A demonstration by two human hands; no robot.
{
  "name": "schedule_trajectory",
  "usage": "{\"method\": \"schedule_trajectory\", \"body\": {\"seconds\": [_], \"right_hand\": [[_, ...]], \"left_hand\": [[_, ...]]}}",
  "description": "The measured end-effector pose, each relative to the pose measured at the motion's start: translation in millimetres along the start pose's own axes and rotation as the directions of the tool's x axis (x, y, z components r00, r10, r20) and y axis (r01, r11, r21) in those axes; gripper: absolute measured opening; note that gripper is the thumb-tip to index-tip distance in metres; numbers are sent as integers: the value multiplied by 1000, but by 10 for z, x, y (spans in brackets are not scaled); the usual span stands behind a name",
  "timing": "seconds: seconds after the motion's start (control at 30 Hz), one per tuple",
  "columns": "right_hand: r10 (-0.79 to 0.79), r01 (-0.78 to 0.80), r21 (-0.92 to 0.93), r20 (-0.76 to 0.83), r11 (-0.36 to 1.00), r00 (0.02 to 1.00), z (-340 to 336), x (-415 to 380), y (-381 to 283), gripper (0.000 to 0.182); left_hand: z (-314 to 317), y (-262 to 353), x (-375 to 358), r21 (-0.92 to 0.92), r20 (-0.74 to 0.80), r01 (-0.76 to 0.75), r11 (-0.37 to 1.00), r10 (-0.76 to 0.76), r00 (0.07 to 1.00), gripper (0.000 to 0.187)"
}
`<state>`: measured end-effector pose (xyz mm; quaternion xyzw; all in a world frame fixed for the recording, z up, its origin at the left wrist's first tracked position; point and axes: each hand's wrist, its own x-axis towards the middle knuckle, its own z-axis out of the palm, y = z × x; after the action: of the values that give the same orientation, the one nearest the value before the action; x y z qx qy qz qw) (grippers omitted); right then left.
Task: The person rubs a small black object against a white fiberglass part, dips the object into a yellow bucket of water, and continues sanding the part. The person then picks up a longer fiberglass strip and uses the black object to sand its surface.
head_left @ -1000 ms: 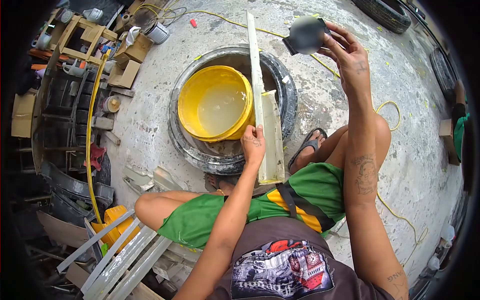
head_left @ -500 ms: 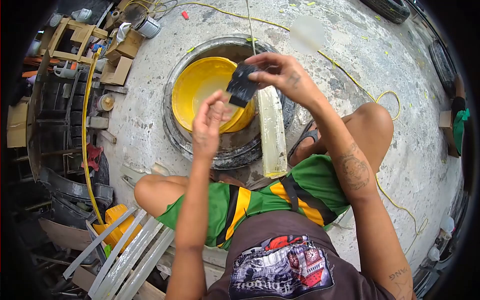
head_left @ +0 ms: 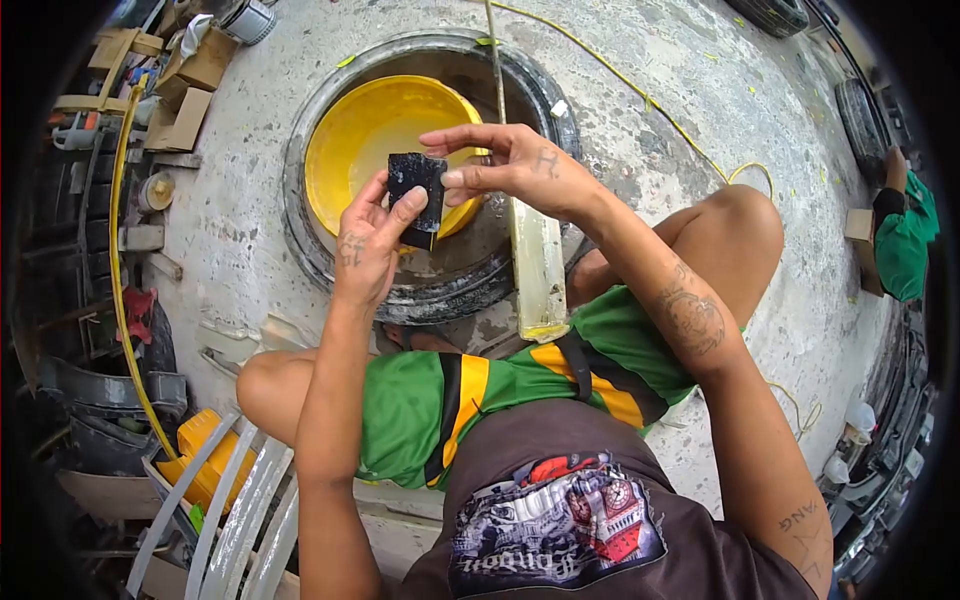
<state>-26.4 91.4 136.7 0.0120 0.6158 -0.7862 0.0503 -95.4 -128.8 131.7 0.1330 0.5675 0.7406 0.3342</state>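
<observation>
My left hand [head_left: 368, 245] grips a folded piece of black sandpaper [head_left: 415, 200], thumb across its face and fingers behind. Its surface is specked with pale residue. My right hand [head_left: 520, 175] is at the paper's upper right corner; its thumb tip touches the edge, while the index finger stretches out above, apart from the thumb. Below both hands, a yellow basin [head_left: 330, 150] with cloudy liquid sits inside a tire [head_left: 300, 215]. A pale, wet-looking bar [head_left: 538, 270] with a yellow end leans against the tire's right side, near my knee.
Several long pale strips [head_left: 245, 520] lie at lower left beside a yellow container [head_left: 210, 450]. Cardboard boxes [head_left: 180, 120] and dark parts crowd the left edge. A yellow cord [head_left: 610, 75] crosses the concrete floor. Another person in green [head_left: 905, 240] is at far right.
The sandpaper has passed from my right hand's grip to my left, and now stands more upright. My right fingers have spread. The view has shifted, moving the surroundings leftward and up.
</observation>
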Motion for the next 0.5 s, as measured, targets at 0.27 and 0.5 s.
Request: {"method": "schedule_trajectory", "body": {"seconds": [0.27,0.5], "right_hand": [[66,-67,-81,-21,994,998,183,91,257,50],[151,-155,-43,-78,987,985,222,171,158,49]], "left_hand": [[-117,-36,-36,-146,27,131,981,-128,991,64],[-201,9,-41,206,64,46,977,-60,996,97]]}}
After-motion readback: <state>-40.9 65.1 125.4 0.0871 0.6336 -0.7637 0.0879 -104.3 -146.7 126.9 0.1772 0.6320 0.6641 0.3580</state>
